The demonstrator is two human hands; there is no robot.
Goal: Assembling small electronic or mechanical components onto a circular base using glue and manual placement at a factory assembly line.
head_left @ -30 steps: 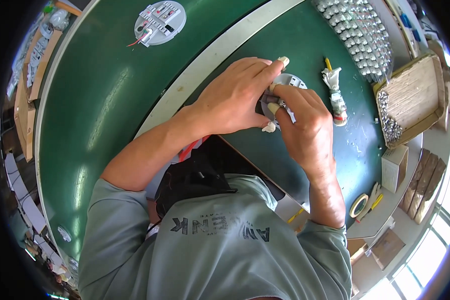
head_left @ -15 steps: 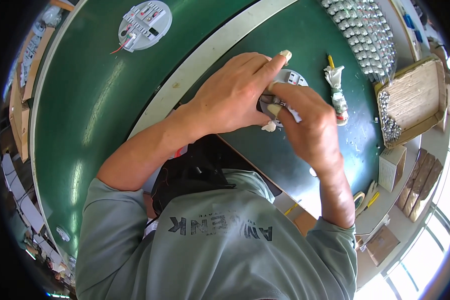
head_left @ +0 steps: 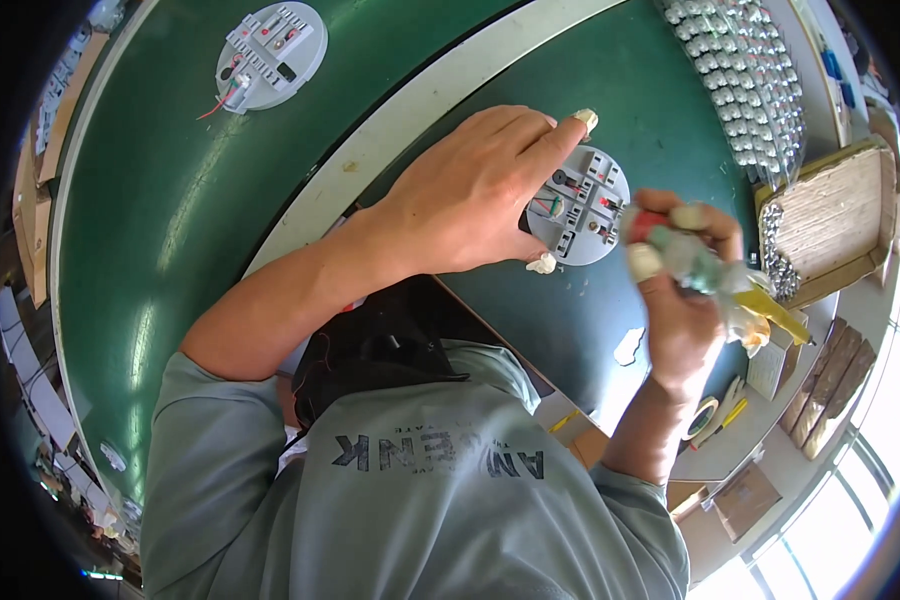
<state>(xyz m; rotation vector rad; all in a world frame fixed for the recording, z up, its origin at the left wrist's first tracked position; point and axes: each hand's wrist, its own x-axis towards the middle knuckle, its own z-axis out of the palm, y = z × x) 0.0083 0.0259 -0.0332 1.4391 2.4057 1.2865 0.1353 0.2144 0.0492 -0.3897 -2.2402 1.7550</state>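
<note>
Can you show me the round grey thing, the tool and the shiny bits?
round grey part [head_left: 582, 205], head view, its face.
tool [head_left: 705, 265], head view, its body in the right hand.
shiny pieces [head_left: 745, 70], head view, mid-pile.

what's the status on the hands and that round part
Left hand pressing round grey plastic terminal disc to green table. Right hand gripping yellow-tipped tool beside it. Nothing blocking.
</note>
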